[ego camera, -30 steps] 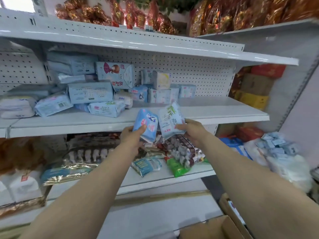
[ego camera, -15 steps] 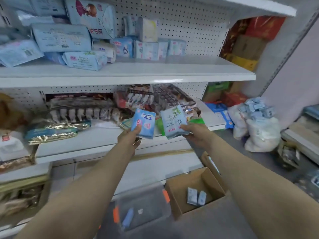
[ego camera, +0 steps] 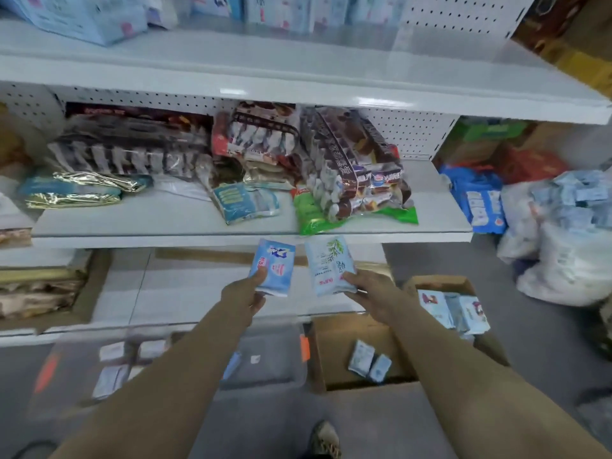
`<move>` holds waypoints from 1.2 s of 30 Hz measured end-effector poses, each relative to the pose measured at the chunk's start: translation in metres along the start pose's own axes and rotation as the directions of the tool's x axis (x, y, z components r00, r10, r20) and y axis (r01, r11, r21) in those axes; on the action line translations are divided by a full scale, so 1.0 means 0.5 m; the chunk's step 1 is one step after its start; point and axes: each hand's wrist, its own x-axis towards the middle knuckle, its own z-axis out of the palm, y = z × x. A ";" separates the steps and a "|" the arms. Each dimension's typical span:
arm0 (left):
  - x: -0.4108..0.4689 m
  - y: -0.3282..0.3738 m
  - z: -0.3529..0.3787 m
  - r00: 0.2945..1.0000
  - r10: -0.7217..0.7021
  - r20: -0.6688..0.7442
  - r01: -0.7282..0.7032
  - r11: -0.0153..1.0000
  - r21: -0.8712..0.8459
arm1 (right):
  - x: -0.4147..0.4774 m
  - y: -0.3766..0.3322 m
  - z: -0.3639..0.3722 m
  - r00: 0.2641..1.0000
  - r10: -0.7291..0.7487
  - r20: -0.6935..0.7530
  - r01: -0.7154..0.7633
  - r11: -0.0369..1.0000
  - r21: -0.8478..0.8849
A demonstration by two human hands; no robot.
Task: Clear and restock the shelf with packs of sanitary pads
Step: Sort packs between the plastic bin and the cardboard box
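My left hand [ego camera: 243, 294] grips a blue pad pack [ego camera: 275, 266] by its lower edge. A pale pad pack with a leaf print [ego camera: 328, 266] is held by my right hand [ego camera: 371, 291] at its lower right corner. Both packs hang side by side in front of the lowest shelf, above the floor containers. The pad shelf [ego camera: 298, 77] is at the top, with several pad packs [ego camera: 86, 18] on its left and back. An open cardboard box [ego camera: 337, 352] on the floor below my right arm holds two small pad packs [ego camera: 369, 361].
The middle shelf [ego camera: 165, 223] carries snack bags and a green bag [ego camera: 314, 217]. A clear plastic bin [ego camera: 265, 359] with orange latches sits on the floor left of the box. More pad packs [ego camera: 453, 311] lie behind the box. White sacks [ego camera: 563, 253] stand at right.
Both hands have come down from the pad shelf's edge with their packs to below the middle shelf. The view has tilted down, bringing the floor bin and box into sight.
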 end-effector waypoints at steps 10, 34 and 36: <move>0.125 -0.246 0.024 0.986 -0.137 -0.093 0.132 0.989 -0.064 | 0.179 0.148 -0.190 0.952 0.304 -0.018 -0.304 0.946 -0.112; 0.759 -0.736 -0.163 0.921 -0.178 -0.346 0.237 0.962 0.136 | 0.641 0.679 -0.329 0.880 0.372 -0.297 -0.394 0.919 -0.017; 0.819 -0.780 -0.185 0.922 -0.177 -0.345 0.235 0.963 0.134 | 0.682 0.726 -0.341 0.871 0.373 -0.319 -0.398 0.917 -0.015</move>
